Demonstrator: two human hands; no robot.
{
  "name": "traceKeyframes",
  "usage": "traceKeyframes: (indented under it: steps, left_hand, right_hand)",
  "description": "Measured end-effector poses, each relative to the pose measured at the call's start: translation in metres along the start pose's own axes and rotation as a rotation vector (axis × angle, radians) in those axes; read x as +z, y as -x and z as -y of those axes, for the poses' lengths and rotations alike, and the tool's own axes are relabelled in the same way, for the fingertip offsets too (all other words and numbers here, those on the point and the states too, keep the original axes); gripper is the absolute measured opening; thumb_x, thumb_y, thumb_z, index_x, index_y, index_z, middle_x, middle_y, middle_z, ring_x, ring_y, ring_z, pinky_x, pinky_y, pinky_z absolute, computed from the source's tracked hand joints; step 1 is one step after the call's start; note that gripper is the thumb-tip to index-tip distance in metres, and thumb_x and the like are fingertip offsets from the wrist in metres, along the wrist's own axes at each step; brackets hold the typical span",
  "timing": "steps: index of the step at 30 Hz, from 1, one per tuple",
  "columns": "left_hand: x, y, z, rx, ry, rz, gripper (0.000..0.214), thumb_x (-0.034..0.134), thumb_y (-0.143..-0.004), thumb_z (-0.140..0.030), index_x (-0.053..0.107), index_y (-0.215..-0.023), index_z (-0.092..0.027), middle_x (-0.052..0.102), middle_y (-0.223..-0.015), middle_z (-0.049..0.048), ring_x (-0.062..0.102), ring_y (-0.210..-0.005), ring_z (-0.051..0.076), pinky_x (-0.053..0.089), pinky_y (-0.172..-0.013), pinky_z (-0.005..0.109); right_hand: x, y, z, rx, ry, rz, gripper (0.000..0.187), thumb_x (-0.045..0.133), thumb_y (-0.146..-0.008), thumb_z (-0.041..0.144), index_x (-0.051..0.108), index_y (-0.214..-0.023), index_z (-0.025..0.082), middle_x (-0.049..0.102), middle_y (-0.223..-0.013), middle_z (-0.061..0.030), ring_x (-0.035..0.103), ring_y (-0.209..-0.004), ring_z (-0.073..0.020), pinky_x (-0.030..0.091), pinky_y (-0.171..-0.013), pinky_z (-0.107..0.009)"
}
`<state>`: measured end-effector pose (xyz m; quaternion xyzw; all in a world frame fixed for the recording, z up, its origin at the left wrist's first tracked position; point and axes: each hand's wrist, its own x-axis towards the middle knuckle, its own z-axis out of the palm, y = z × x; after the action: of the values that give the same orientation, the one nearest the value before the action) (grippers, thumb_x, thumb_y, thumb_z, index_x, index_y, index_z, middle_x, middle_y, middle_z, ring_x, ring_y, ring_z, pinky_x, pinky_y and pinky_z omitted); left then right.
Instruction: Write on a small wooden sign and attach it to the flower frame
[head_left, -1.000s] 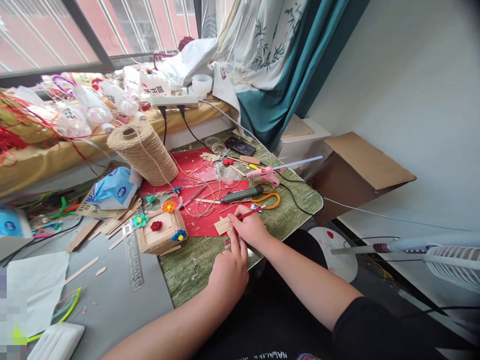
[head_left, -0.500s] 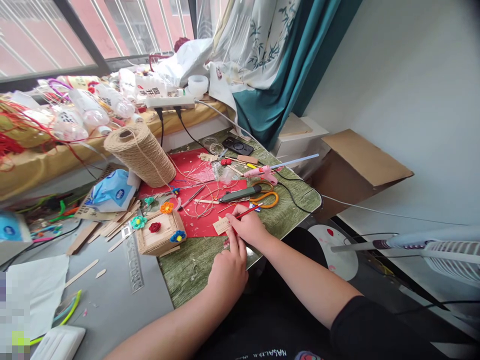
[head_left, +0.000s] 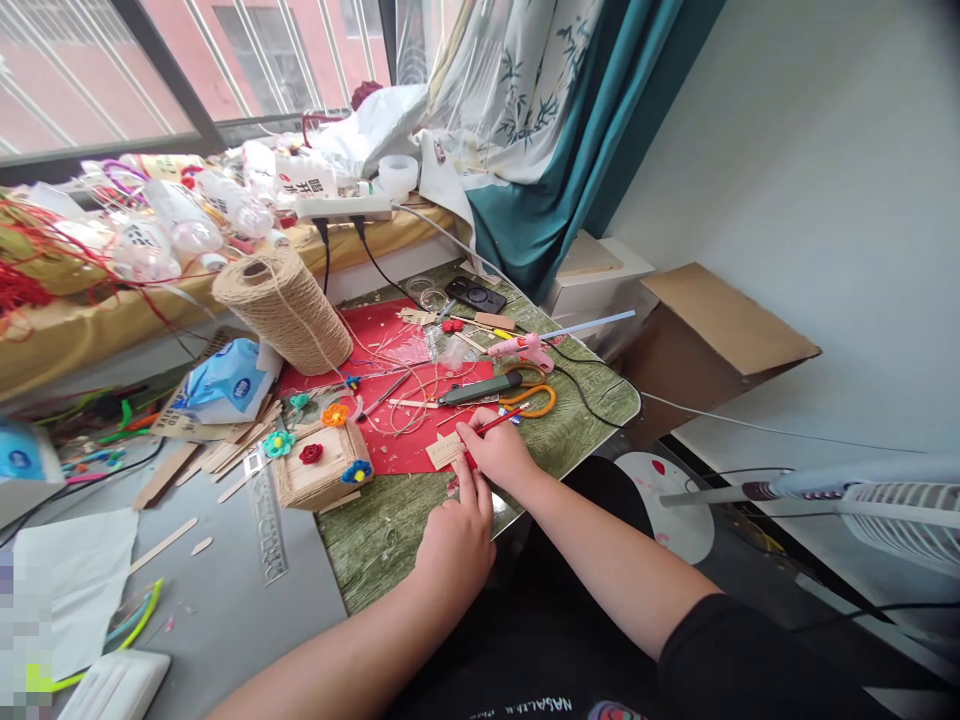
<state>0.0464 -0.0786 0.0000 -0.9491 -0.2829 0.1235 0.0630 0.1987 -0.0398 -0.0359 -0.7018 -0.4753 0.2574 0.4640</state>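
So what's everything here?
table: one, green, centre
flowered box: one, tan, on table
twine spool: one, tan, behind box
tissue pack: one, blue, beside spool
wooden sticks: several, tan, left
glue gun: one, pink, on table
scissors: one, orange, beside gun
phone: one, black, far edge
bottles: several, clear, upper left
fan: one, white, far right
card: one, tan, near centre
pencil: one, red, beside card
left hand: one, bare, at card
right hand: one, bare, holding pencil

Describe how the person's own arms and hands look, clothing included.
Both the left hand and the right hand are ungloved, and the forearms are bare, with no watch showing. The right sleeve is short, black and plain. The black shirt carries white lettering. The left sleeve is out of view.
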Motion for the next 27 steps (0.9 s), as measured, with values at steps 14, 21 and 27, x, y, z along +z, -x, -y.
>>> traceKeyframes:
  steps: [14,21,27]
  left_hand:
    - [0.001,-0.001,0.001,0.010,0.035,0.014,0.093,0.071,-0.083,-0.044,0.039,-0.157,0.002,0.026,-0.161,0.0408,0.070,-0.067,0.024,0.056,-0.055,0.037]
    - [0.002,-0.001,0.002,0.011,0.102,0.023,0.093,0.068,-0.085,-0.036,0.032,-0.159,0.006,0.026,-0.160,0.0444,0.069,-0.065,0.025,0.054,-0.053,0.038]
    - [0.001,-0.001,0.002,0.008,0.073,0.025,0.090,0.067,-0.085,-0.037,0.033,-0.159,0.002,0.025,-0.161,0.0425,0.069,-0.065,0.024,0.054,-0.053,0.037]
  right_hand:
    - [-0.005,0.006,-0.004,0.057,-0.140,0.002,0.029,0.057,-0.100,0.043,0.050,-0.078,0.025,0.057,-0.061,0.0053,0.052,-0.051,-0.0149,0.041,-0.054,-0.028]
    - [-0.003,0.010,0.000,0.000,-0.192,0.107,0.028,0.064,-0.097,0.041,0.058,-0.077,0.023,0.063,-0.068,0.0030,0.061,-0.063,-0.0159,0.047,-0.062,-0.028]
    - [0.000,0.007,0.001,0.014,-0.184,0.103,0.027,0.067,-0.095,0.038,0.059,-0.074,0.023,0.064,-0.067,0.0025,0.061,-0.064,-0.0157,0.047,-0.061,-0.028]
